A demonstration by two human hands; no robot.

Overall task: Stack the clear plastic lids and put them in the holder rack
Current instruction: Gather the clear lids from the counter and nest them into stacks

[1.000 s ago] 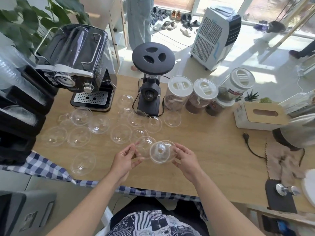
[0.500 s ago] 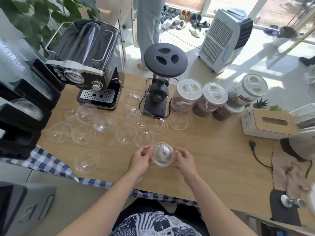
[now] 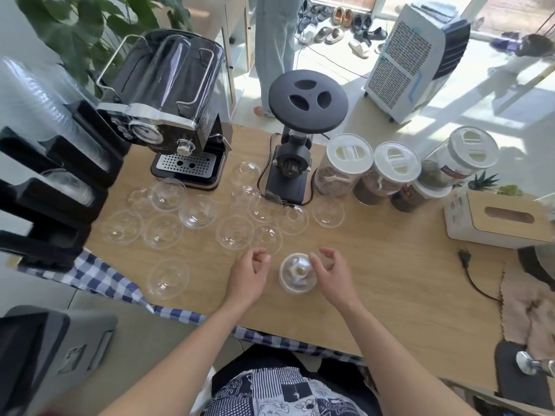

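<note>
A small stack of clear dome lids (image 3: 297,273) rests on the wooden table (image 3: 390,265) between my hands. My left hand (image 3: 250,273) hovers just left of it, fingers curled and apart, holding nothing. My right hand (image 3: 330,273) is just right of the stack, fingers loosely spread, thumb near or touching its rim. Several more clear lids (image 3: 198,215) lie scattered across the table's left and middle, one alone near the front edge (image 3: 168,279). The black holder rack (image 3: 45,205) stands at the far left, with stacked clear plastic in its slots.
A black espresso machine (image 3: 171,109) and a coffee grinder (image 3: 295,151) stand at the back. Three jars with white lids (image 3: 345,163) sit right of the grinder, then a tissue box (image 3: 498,220). A plug and cord (image 3: 468,268) lie at right. A checked cloth (image 3: 99,277) hangs over the front-left edge.
The lids I held together in both hands have been set down on the table as a stack. Both hands have let go and drawn slightly apart.
</note>
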